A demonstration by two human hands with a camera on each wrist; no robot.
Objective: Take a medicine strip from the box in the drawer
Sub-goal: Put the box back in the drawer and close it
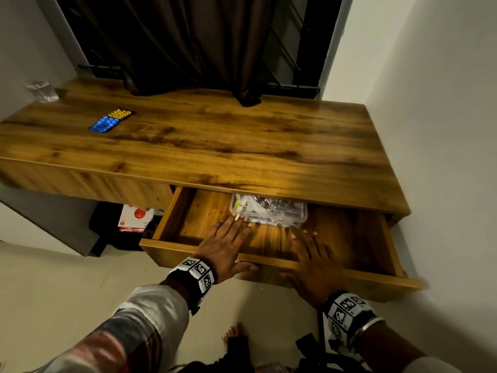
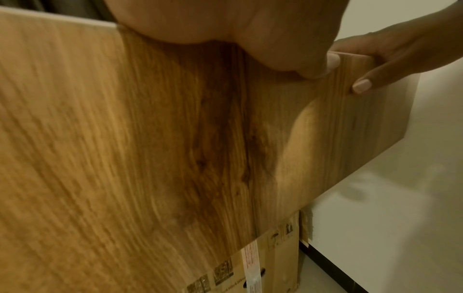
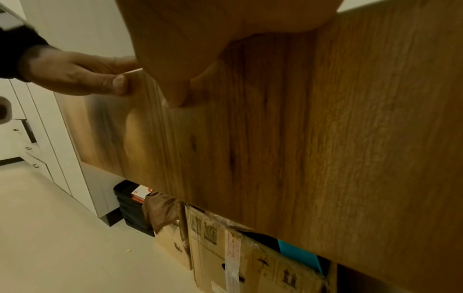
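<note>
The wooden drawer [image 1: 166, 249] stands pulled out under the desk. At its back, half under the desktop, sits a clear plastic box [image 1: 269, 210] crammed with medicine strips and small items. My left hand [image 1: 228, 238] reaches in with straight fingers, whose tips touch the box's front left edge. To its right, my right hand [image 1: 309, 254] lies over the drawer front with straight fingers just short of the box. Both thumbs stay outside on the drawer front [image 2: 150, 138], as the wrist views show. Neither hand holds a strip.
A blue strip [image 1: 105, 123] and a yellow strip [image 1: 120, 113] lie on the desktop at the left, near a glass [image 1: 43, 91]. A dark curtain [image 1: 188, 49] hangs behind the desk. Cardboard boxes [image 3: 225, 247] stand under the drawer. A white wall [image 1: 443, 157] is close on the right.
</note>
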